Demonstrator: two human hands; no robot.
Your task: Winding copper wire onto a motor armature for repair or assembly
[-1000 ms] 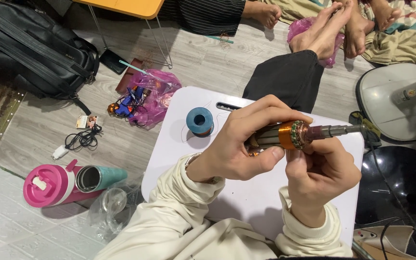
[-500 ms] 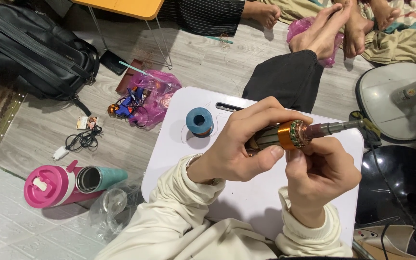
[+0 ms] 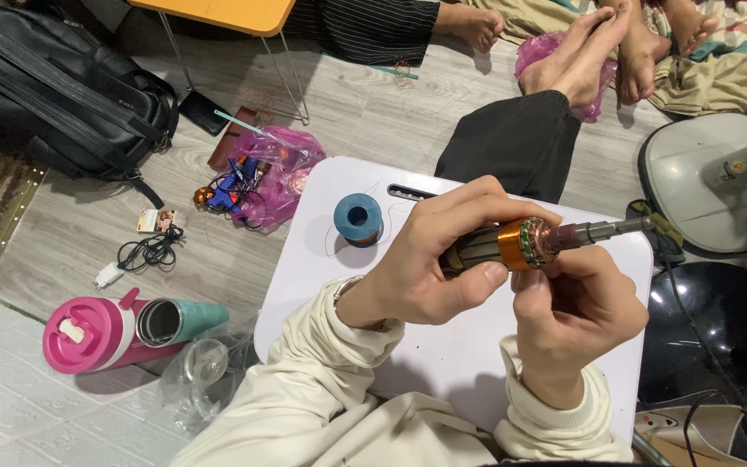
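My left hand (image 3: 430, 259) is wrapped around the body of a motor rotor (image 3: 533, 242), a cylinder with an orange band, copper windings and a steel shaft pointing right. My right hand (image 3: 568, 316) pinches at the copper end of the rotor with its fingertips. Both hands hover above a small white lap table (image 3: 322, 259). A blue spool of thread (image 3: 358, 218) stands on the table to the left of my left hand.
A pink bottle (image 3: 88, 333) and a teal tumbler (image 3: 175, 320) lie on the floor at left, near a white charger cable (image 3: 144, 255). A pink plastic bag (image 3: 274, 173) and black backpack (image 3: 54, 86) lie beyond. Other people's bare feet (image 3: 581, 52) rest at top; a fan base (image 3: 711, 186) stands right.
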